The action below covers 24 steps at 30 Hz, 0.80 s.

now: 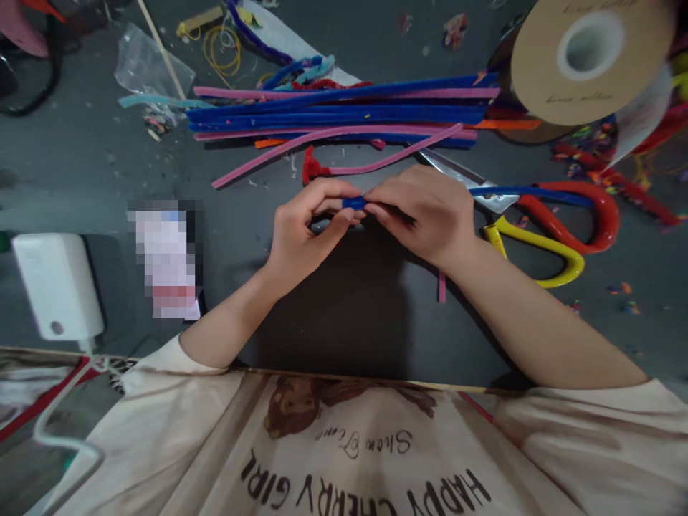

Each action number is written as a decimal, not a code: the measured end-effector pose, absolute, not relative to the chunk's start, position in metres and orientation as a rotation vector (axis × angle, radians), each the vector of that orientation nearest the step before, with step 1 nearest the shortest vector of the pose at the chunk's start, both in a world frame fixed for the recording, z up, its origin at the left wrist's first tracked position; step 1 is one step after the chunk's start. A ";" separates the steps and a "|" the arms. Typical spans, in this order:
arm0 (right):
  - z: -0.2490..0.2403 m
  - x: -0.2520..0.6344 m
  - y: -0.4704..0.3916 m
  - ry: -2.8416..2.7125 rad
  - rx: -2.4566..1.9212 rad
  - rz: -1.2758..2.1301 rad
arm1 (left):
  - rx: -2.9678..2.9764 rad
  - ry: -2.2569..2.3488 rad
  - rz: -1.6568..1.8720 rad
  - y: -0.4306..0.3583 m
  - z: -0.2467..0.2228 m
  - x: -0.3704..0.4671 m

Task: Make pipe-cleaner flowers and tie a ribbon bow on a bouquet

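Note:
A blue pipe cleaner [353, 203] is pinched between the fingertips of my left hand [301, 233] and my right hand [433, 211], which meet over the table. The part between the fingers looks bent or coiled into a short lump. A blue length also runs out right of my right hand, across the scissors [605, 222]; whether it is the same piece is hidden. Just beyond my hands lies a pink pipe cleaner [365, 170] with a red twisted piece [310, 166] at its left end. A short pink end [442, 287] sticks out below my right hand.
A bundle of blue pipe cleaners [333, 115] with some pink ones lies across the back. A ribbon spool [537, 79] stands at the back right. A phone-like device [166, 258] and a white power bank [58, 287] with a cable lie left. Coloured scraps [618, 172] litter the right.

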State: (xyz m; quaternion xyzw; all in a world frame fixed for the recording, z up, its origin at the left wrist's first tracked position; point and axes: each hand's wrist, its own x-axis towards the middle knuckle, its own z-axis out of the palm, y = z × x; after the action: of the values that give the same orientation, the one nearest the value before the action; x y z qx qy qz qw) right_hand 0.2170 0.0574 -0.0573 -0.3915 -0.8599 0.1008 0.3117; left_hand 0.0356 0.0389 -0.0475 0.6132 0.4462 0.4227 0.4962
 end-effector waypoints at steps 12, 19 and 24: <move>-0.054 0.218 0.056 -2.244 -0.990 0.080 | 1.442 1.146 1.005 0.040 -0.048 0.035; -0.055 0.219 0.056 -2.308 -1.033 0.138 | 1.355 1.144 1.010 0.039 -0.045 0.038; -0.057 0.218 0.060 -2.244 -0.916 0.067 | 1.356 1.142 1.019 0.040 -0.045 0.037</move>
State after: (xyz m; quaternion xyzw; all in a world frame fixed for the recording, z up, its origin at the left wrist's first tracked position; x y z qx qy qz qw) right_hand 0.2180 0.0599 -0.0570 -0.3537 -0.8666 0.0260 0.3509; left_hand 0.0371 0.0400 -0.0449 0.5657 0.4768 0.4251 0.5214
